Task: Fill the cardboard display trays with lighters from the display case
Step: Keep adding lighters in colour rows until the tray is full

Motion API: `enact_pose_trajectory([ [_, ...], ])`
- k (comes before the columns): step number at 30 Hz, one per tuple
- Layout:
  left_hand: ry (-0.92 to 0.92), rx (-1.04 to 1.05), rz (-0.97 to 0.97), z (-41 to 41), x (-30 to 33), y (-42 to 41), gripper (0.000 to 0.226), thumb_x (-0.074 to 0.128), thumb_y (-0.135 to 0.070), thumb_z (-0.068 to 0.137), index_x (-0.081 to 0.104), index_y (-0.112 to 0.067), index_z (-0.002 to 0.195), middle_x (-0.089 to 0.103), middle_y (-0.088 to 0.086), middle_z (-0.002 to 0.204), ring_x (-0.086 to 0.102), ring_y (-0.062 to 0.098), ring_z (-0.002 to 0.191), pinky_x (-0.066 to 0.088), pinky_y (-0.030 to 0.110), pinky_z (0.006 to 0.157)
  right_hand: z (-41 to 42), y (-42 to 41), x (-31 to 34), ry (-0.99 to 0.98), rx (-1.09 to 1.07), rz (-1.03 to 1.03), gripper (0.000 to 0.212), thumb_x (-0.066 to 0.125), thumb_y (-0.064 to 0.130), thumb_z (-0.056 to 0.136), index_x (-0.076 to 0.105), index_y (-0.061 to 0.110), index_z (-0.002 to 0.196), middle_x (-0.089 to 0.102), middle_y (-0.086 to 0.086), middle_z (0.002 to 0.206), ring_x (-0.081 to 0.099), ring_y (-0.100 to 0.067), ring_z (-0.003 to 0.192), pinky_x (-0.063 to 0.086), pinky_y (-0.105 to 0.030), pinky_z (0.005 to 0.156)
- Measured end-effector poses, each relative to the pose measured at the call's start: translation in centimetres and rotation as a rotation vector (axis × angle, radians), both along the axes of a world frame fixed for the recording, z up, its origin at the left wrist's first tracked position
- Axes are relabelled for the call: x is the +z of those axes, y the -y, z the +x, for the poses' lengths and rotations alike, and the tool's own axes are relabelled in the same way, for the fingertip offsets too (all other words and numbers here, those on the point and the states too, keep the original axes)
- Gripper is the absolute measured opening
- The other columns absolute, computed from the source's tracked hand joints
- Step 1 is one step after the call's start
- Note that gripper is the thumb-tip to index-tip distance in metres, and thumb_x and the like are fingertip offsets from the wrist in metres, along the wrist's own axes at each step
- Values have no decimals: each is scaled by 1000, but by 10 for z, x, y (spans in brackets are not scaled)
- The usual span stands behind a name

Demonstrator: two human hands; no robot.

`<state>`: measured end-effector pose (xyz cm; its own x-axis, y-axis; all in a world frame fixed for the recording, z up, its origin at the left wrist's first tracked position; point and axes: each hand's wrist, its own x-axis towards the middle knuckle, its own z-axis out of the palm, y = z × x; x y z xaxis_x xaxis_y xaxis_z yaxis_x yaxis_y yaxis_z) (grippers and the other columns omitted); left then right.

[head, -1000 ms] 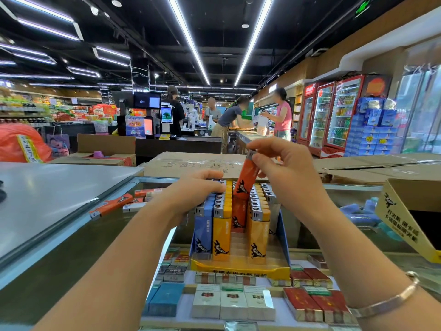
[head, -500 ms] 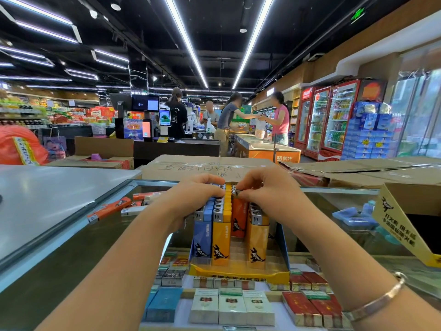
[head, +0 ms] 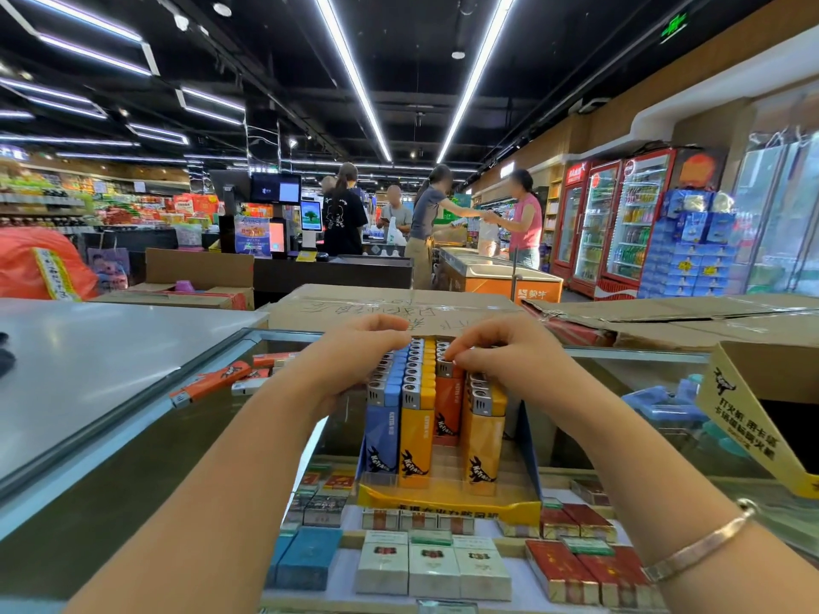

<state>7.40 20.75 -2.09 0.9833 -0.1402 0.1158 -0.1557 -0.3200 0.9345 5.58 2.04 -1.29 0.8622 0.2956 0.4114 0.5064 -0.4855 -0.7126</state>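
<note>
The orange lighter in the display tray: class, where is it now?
Head view, centre: the orange lighter stands upright between yellow lighters, under the right hand.
</note>
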Motion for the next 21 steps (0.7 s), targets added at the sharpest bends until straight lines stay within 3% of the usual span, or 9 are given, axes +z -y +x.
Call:
enact_pose_trajectory([
  [3,174,179,43,9,-5,-11,29,51,-11,91,52,-25,116,56,-7,99,59,9,78,49,19,48,3,3,-4,-7,-19,76,20,61,9,85,70,23,73,69,6,83,65,-2,74,49,-10,55],
  [6,317,390,259,18,-18,-33,43,50,1,83,53,-27,116,51,0,114,59,22,88,50,31,60,7,6,-8,18,-39,165,21,59,4,85,69,19,73,68,3,81,64,3,70,46,-7,53],
  [10,282,529,543,23,-39,-77,39,60,-11,85,54,-27,119,57,4,123,50,14,98,47,30,75,10,7,-11,41,-54,174,22,59,3,85,67,19,73,67,4,80,62,6,67,45,-6,51],
  [13,212,540,658,23,-48,-95,41,55,-7,85,55,-24,122,58,6,122,53,23,104,48,39,87,10,5,-11,47,-52,150,24,59,5,86,67,23,72,67,5,80,63,1,69,47,-11,54],
  [17,142,489,835,26,-55,-95,34,48,-12,88,57,-25,118,55,0,105,50,13,86,42,24,65,10,3,-11,39,-55,156,24,59,6,86,66,24,72,67,5,80,65,-2,70,48,-14,56],
  [21,132,437,962,28,-56,-90,19,52,-27,87,62,-23,101,57,0,102,54,14,86,49,25,67,10,2,-13,40,-75,160,25,59,6,86,67,24,71,68,4,77,65,-5,71,51,-19,59],
])
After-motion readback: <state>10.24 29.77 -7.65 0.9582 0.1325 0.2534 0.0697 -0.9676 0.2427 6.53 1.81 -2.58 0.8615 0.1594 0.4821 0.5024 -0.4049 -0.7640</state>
